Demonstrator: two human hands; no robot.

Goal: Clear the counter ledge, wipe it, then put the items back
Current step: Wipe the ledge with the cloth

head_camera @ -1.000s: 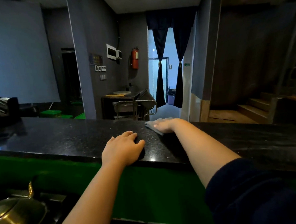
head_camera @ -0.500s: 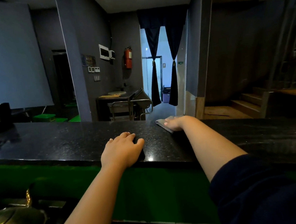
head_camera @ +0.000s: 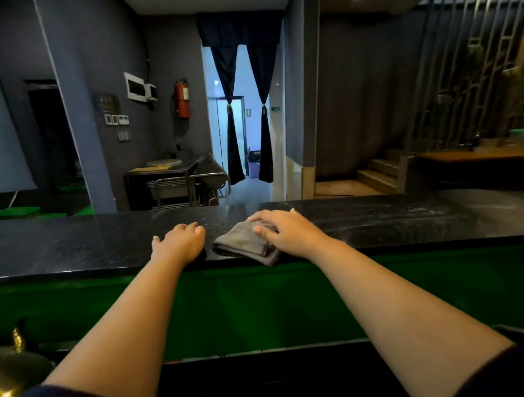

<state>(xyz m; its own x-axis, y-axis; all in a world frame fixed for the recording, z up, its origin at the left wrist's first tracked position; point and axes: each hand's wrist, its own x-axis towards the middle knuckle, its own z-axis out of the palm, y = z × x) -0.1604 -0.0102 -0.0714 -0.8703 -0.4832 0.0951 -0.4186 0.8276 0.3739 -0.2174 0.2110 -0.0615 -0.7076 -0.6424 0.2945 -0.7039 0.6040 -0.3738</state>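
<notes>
Pressing one cloth point(head_camera: 244, 242) — two hands point(head_camera: 287, 230)

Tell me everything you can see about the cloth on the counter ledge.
The cloth is grey, soft-looking fabric, folded into a thick flat pad. It lies on the black polished ledge at its near edge, one corner hanging just over the rim above the green front. The right hand presses flat on its right part, fingers spread across it. The left hand rests on the ledge beside it, apparently not touching it.
</notes>
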